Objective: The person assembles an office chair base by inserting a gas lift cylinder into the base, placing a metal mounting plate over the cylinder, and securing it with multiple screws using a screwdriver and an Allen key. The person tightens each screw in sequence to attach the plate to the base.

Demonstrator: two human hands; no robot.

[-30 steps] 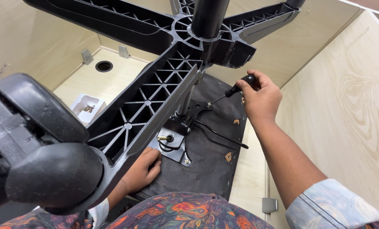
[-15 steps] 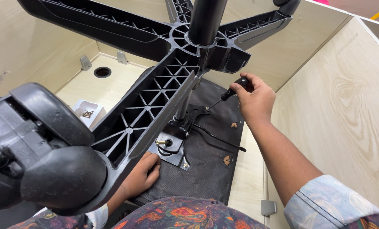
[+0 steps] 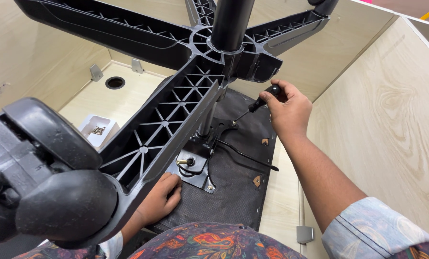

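A: Anything different from half a second back?

B: Hardly. Right hand [image 3: 286, 112] still wrapped tight round the black handle of the screwdriver [image 3: 262, 100]. Tip still seated on the screw [image 3: 234, 123], just below and left of the fingertips. Same tilt, same spot, only a small drift of the view. Reads as turning in place; too small to tell whether the screw sits flush.

A: And the other side?

B: Left hand [image 3: 162, 194] resting on the dark seat fabric [image 3: 238, 187], fingers loosely curled, holding nothing. Fingertips touching the near edge of the metal plate [image 3: 197, 168]. No shift there either.

A: Room around the fingers?

B: Tight above. Ribbed arm of the chair base [image 3: 171, 124] crossing just left of the right knuckles, with the hub and column [image 3: 231, 21] right over them. Plywood wall [image 3: 387, 120] near the back of the right hand, open gap between. Thin black lever [image 3: 248, 156] lying below the right wrist, apart from it. Caster wheel [image 3: 56, 206] bulking up beside the left forearm. Small white tray of screws [image 3: 90, 125] beyond the base arm, well apart from either hand.
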